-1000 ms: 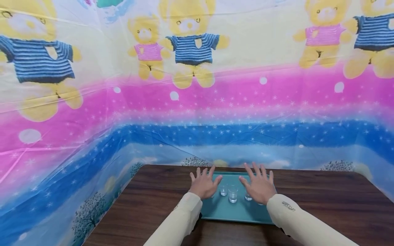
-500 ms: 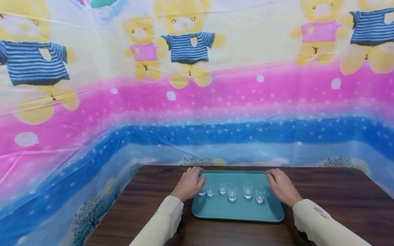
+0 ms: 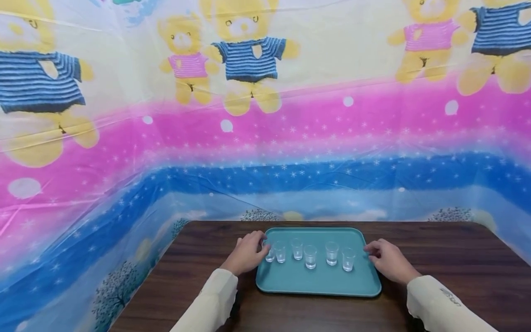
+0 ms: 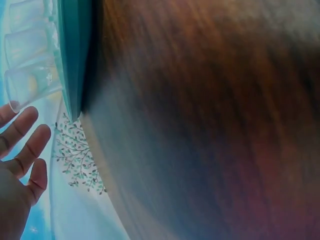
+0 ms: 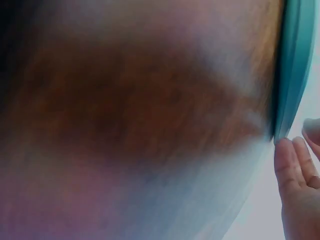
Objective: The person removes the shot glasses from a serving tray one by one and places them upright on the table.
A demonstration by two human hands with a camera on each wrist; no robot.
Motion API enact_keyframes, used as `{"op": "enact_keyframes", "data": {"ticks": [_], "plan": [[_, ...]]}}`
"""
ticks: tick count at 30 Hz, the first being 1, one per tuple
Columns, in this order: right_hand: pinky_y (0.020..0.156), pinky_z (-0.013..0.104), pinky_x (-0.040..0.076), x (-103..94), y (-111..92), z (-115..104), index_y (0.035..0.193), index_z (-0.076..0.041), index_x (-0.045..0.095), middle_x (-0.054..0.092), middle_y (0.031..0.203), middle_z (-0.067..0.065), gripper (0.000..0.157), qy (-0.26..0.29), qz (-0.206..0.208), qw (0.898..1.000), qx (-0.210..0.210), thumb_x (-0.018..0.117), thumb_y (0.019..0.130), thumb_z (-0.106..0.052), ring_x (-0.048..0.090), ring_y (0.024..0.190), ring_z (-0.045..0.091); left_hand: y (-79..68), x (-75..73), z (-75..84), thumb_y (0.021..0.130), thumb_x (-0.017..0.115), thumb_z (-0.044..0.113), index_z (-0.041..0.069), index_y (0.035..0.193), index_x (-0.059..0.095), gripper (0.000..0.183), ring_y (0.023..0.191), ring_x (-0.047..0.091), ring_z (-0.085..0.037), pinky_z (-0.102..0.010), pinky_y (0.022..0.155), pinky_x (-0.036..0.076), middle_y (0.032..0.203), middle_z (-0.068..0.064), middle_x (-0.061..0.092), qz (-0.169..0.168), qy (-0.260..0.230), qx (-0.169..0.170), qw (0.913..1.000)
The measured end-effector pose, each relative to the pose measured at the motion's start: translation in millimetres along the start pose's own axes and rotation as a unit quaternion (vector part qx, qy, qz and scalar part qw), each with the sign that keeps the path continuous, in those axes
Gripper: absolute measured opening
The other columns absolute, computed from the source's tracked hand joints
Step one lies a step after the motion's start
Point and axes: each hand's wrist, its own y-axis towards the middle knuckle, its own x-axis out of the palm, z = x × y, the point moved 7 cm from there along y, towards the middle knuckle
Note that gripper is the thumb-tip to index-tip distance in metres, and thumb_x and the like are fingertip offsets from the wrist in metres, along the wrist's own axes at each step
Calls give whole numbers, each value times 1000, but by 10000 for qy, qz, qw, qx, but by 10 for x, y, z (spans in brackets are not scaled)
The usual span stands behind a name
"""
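Several small clear glasses with a little clear liquid stand on a teal tray (image 3: 319,287) in the head view. At the tray's left side is my left hand (image 3: 244,252), its thumb and index finger close to the leftmost glass (image 3: 270,256). The left wrist view shows that hand's fingers (image 4: 31,145) spread, with one fingertip at the rim of the nearest glass (image 4: 35,85); a firm touch cannot be made out. My right hand (image 3: 392,262) lies beside the tray's right edge, fingers loosely bent. Its fingertips (image 5: 284,147) come close to the tray wall (image 5: 295,65) in the right wrist view.
The tray sits on a dark brown wooden table (image 3: 199,276). Behind the table and along its left hangs a cloth (image 3: 315,120) printed with bears. Within the tray are also a middle glass (image 3: 310,257) and a rightmost glass (image 3: 348,259).
Both hands have come down from above the glasses and moved apart to the tray's two sides. Their spread fingers have become loosely bent. The glasses keep their arrangement on the tray.
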Motion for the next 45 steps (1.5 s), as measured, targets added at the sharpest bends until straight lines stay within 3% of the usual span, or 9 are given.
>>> {"op": "enact_keyframes", "data": {"ticks": [16,20,26,32,36,45], "plan": [[74,40,50,-30,-10,187,116,5,60,55,110,14,29,606,-575,9965,17,61,88,1,57,94,26,65,54,-1,94,60,26,2,116,58,33,81,49,-15,-40,76,35,93,-3,56,-54,-120,-64,9999],[76,40,50,-24,-26,192,117,5,60,55,111,14,30,710,-677,9952,17,61,88,2,57,96,27,77,-9,-25,94,60,23,0,112,59,29,79,51,-15,-42,79,36,93,-5,57,131,-278,-137,9994],[77,40,49,-32,-44,211,120,6,59,55,113,15,33,857,-708,9936,191,61,87,2,56,97,27,146,-172,-182,95,59,18,0,109,58,24,78,53,-17,-47,84,37,97,-11,57,721,-524,-439,9951],[77,40,49,-47,-60,225,121,6,57,53,115,15,34,993,-664,9919,424,61,88,2,55,97,26,230,-279,-341,93,61,17,1,108,58,22,79,56,-18,-44,77,44,95,-7,57,950,-387,-690,9923],[76,40,49,-50,-69,203,121,6,57,52,113,14,34,1013,-653,9917,454,60,88,3,55,97,26,276,-290,-412,93,62,16,1,108,59,22,82,58,-20,-44,76,45,97,-10,58,971,-187,-749,9923],[76,40,48,-19,-74,176,120,6,58,52,107,12,32,995,-620,9917,519,57,88,5,55,96,26,389,-158,-536,92,64,17,0,111,60,26,85,57,-23,-43,76,47,101,-14,58,840,56,-1029,9911]]}}
